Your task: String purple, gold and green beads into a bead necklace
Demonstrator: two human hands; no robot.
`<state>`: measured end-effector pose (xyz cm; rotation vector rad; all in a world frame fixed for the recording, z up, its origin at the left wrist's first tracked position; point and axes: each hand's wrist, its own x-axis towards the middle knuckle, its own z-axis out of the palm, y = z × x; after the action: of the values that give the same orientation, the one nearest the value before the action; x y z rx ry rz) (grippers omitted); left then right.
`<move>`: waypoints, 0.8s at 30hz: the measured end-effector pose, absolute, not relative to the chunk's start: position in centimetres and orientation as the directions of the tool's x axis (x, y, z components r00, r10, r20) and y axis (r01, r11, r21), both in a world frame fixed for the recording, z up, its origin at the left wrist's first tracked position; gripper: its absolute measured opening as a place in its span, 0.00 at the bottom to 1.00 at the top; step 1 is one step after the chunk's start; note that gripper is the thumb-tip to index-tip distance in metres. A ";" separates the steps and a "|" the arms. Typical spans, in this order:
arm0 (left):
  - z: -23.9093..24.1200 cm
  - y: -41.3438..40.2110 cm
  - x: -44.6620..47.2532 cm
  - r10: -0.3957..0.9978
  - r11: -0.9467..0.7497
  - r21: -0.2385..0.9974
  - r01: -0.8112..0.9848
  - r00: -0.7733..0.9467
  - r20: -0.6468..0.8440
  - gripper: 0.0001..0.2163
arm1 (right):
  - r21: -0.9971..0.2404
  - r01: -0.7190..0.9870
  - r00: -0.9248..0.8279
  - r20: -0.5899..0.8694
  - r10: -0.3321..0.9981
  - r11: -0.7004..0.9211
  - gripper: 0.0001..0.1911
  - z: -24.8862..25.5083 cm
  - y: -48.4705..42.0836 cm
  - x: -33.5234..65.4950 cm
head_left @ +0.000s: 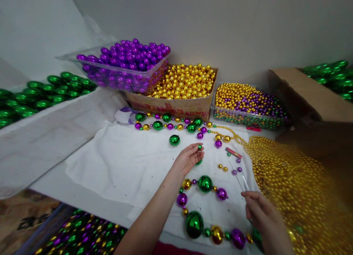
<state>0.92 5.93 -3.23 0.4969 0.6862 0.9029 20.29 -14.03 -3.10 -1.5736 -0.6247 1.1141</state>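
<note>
My left hand [189,158] pinches a small green bead [200,147] between thumb and fingers above the white cloth. Another green bead lies partly hidden behind its fingers. At the lower right, my right hand [261,214] grips a thin metal tool like tweezers [244,182], its slender ends pointing away from me. Between my hands curves a strand of large green, gold and purple beads [194,225], its right end hidden behind my right hand. Loose small purple beads [234,172] and gold beads [223,168] lie near the tool. A loose large green bead [174,140] sits beyond my left hand.
At the back stand a clear tub of purple beads [124,76], a cardboard box of gold beads [176,104] and a tub of mixed small beads [248,117]. Gold bead strings [292,174] heap at right. A finished-looking strand [157,125] and a red lighter-like stick [233,153] lie ahead.
</note>
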 end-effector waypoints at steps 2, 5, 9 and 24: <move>-3.2 6.0 0.6 0.843 0.529 0.652 -0.544 0.425 -0.330 0.06 | -0.938 -0.175 0.451 -0.345 0.823 -0.298 0.20 -2.7 -14.0 20.4; -3.2 6.1 0.3 0.842 0.533 0.646 -0.547 0.418 -0.340 0.06 | -0.933 -0.237 0.473 -0.355 0.806 -0.272 0.19 -2.3 -14.0 20.6; -3.1 5.9 0.6 0.846 0.510 0.698 -0.503 0.441 -0.300 0.07 | -0.932 -0.284 0.486 -0.342 0.804 -0.225 0.16 -2.0 -13.9 20.9; -5.7 4.8 6.6 0.644 -0.607 0.580 0.544 0.764 -0.042 0.10 | -0.995 -0.079 0.392 -0.087 0.916 -0.061 0.04 4.2 -9.9 24.5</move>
<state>6.59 4.85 -5.74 2.3769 0.8867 0.2286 24.54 -9.94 4.17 -1.3809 -0.8225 0.9869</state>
